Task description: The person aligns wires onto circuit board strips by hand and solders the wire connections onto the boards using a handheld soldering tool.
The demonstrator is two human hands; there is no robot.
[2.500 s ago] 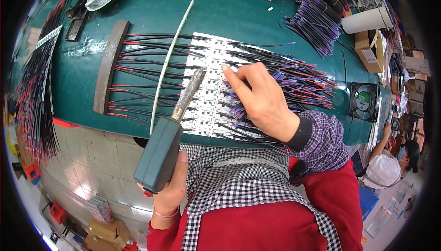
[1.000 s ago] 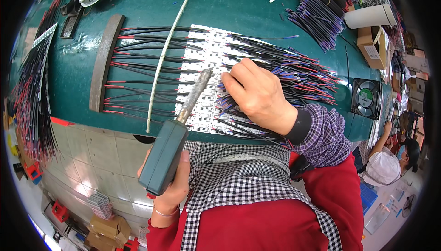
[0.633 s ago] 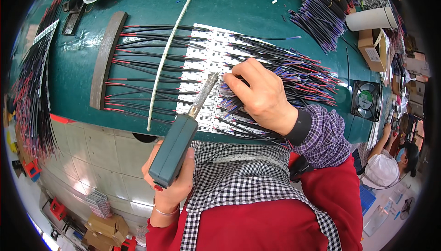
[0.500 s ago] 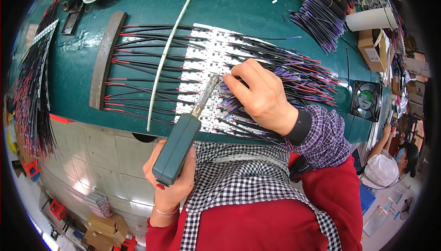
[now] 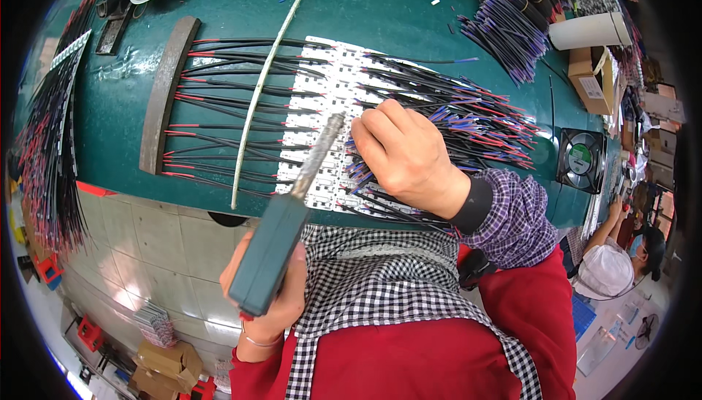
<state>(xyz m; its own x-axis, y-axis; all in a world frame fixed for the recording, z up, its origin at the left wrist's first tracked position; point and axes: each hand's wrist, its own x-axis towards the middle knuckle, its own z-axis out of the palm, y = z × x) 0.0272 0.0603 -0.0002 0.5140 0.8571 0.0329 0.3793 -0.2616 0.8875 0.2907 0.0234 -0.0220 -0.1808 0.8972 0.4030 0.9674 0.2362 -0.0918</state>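
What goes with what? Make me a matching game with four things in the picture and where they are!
Things:
1. green-handled tool
2. grey bar
3. thin pale stick
4. square fan

Places:
A. near the right end of the green table
B. lying across the black wires, left of the white boards
C. in the left hand
D. at the wires' left ends

Right pairs: 1-C, 2-D, 3-B, 4-A

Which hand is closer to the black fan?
Right. The right hand is left of the fan, over the wires; the left hand is farther left, holding the green tool.
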